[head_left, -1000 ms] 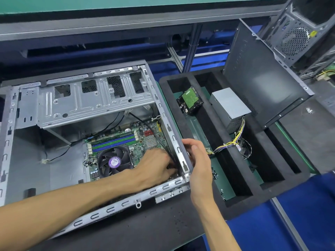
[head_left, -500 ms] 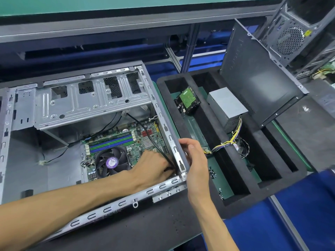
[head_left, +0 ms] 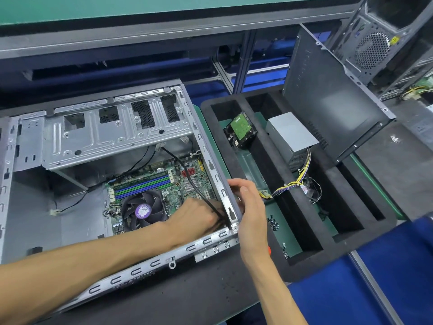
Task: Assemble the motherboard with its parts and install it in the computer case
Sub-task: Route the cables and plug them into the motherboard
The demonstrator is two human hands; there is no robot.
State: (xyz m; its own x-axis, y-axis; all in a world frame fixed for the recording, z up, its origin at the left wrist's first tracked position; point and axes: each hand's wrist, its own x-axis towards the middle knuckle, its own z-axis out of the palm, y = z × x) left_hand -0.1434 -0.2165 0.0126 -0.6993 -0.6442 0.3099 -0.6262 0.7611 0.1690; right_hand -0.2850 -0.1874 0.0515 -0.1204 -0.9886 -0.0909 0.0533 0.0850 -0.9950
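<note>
The open computer case (head_left: 117, 137) lies on its side, and the green motherboard (head_left: 164, 181) sits inside it with its black CPU fan (head_left: 143, 209) and blue memory slots. My left hand (head_left: 196, 216) reaches into the case's near right corner, fingers closed around the end of a black cable (head_left: 187, 174) that runs down from the drive cage. The fingertips are hidden against the wall. My right hand (head_left: 250, 207) grips the case's right wall from outside, thumb over its top edge.
A black foam tray (head_left: 304, 233) to the right holds a hard drive (head_left: 241, 130), a grey power supply (head_left: 290, 134) with yellow wires, and several loose screws (head_left: 273, 224). A dark side panel (head_left: 328, 90) leans against the tray. Another case (head_left: 384, 34) stands far right.
Both hands stay at the case's near right corner. My right hand's fingers have shifted slightly on the wall edge, and the view has drifted a little.
</note>
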